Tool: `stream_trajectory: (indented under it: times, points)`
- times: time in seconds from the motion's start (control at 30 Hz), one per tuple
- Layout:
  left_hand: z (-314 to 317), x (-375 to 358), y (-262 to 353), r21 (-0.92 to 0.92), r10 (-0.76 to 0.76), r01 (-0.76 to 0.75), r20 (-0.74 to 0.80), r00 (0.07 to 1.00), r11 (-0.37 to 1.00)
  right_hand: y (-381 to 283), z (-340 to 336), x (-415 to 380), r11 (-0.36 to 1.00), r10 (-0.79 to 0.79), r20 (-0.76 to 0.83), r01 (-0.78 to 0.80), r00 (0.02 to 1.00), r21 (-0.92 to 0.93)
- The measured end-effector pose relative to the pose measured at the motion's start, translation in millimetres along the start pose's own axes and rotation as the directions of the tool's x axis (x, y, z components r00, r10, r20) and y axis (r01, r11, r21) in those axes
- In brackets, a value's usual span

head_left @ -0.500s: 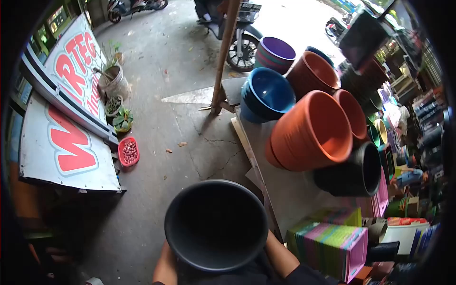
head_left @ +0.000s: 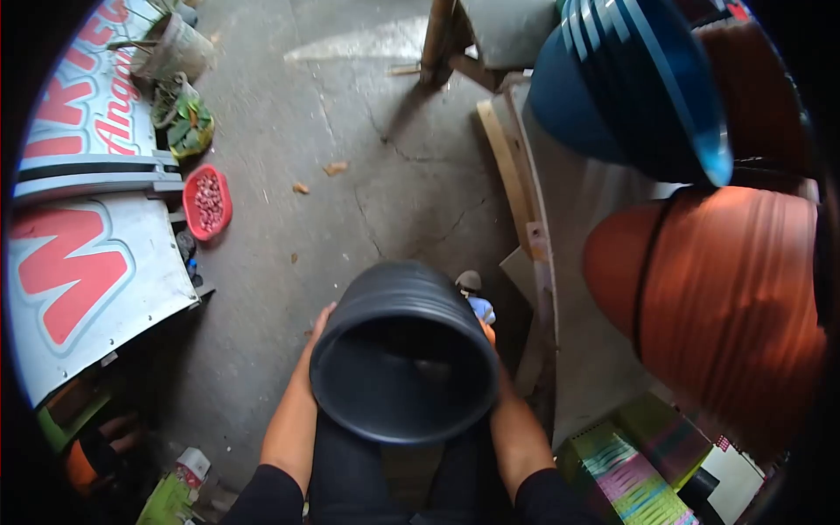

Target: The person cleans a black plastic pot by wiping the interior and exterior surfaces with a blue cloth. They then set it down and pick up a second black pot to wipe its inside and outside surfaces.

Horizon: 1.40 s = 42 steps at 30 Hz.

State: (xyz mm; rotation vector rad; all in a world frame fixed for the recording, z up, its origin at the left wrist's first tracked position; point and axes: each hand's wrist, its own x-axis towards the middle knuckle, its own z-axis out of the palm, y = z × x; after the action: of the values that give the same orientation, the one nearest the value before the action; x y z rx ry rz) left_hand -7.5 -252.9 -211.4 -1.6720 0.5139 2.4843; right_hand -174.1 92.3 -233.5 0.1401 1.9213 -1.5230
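Note:
A black plastic pot (head_left: pixel 411 289) is held in front of my body, tilted so its wide mouth faces me and its inside shows dark. My left hand (head_left: pixel 321 328) presses against the pot's left side, its fingertips showing near the wall. On the opposite side my right hand (head_left: pixel 500 372) supports the pot, with its fingers mostly hidden behind it. Both forearms come up from below in dark sleeves.
On a low platform (head_left: pixel 604 210) at right lie nested blue pots (head_left: pixel 577 105) and stacked terracotta-coloured pots (head_left: pixel 726 271). Below them are colourful stacked baskets (head_left: pixel 630 477). A red basin (head_left: pixel 223 210) of small reddish bulbs stands by the white sign (head_left: pixel 149 289).
My view has dipped downward. The black pot has tipped, so its outer wall and base now show above the mouth. Both hands still hold it.

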Motion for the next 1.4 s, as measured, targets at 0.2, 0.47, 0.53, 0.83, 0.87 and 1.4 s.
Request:
stream_trajectory:
  times: [0.2, 0.47, 0.53, 0.83, 0.87, 1.4]
  points:
    - [24, 62, 12, -0.068, -0.058, 0.059, 0.013, 0.998, 0.996, 0, 13, 88, 0.665, 0.645, 0.048, -0.591, 0.763, 0.457]
    - [31, 89, 12, 0.164, 0.044, -0.023, -0.127, 0.991, 0.986, 18, 17, 154, 0.934, 0.322, -0.077, -0.330, 0.944, -0.140]
    - [26, 92, 22, 0.121, 0.005, 0.010, -0.125, 0.992, 0.993, 7, 18, 151, 0.909, 0.384, -0.050, -0.386, 0.922, -0.158]
    - [-35, 78, 20, 0.569, 0.122, -0.017, -0.147, 0.982, 0.822, -12, -17, 96, 0.878, 0.158, -0.552, -0.372, 0.819, -0.301]
    - [-30, 62, 23, 0.639, 0.229, -0.082, -0.149, 0.962, 0.764, -11, -24, 86, 0.803, 0.078, -0.633, -0.425, 0.770, -0.418]
    - [58, -92, 3, 0.893, 0.548, -0.171, -0.096, 0.831, 0.416, -168, 41, -28, 0.711, -0.165, -0.250, -0.060, 0.954, -0.700]
